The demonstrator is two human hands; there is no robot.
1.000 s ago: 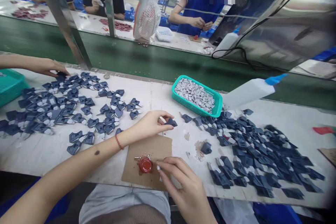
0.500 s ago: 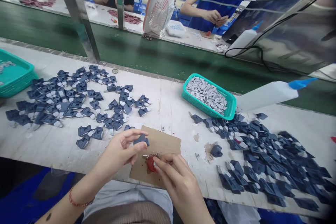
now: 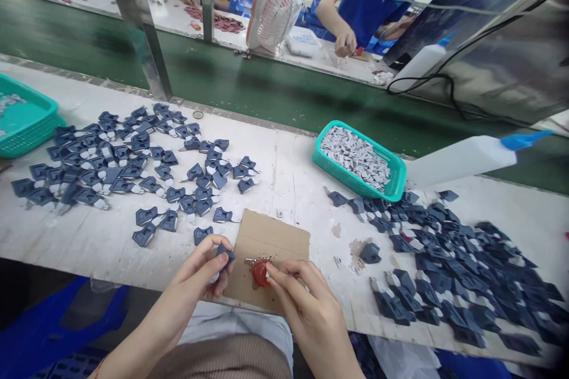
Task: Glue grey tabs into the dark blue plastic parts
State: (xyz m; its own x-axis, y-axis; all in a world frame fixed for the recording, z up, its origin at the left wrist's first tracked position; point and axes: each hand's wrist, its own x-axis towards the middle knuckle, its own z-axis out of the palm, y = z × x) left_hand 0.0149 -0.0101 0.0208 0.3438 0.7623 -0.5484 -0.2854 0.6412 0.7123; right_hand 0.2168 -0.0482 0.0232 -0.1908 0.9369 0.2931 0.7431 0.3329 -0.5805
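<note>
A dark blue piece is pinched between the thumb and fingers of my left hand, just left of a brown cardboard sheet. On the cardboard lies a round red object with small bits around it. My right hand is beside it, thumb and forefinger pressed together at its right edge; what they hold is too small to name. Many dark blue pieces with pale tips are spread on the left of the table, and a denser pile lies on the right.
A green basket of small pale pieces stands behind the right pile, beside a white bottle with a blue nozzle. Another green basket is at far left. Metal posts rise behind the table; people work across a green divider.
My left hand has drawn slightly down and left, turning the blue piece. My right hand stays beside the red object. Across the divider, a person's hand has lowered to the table.
</note>
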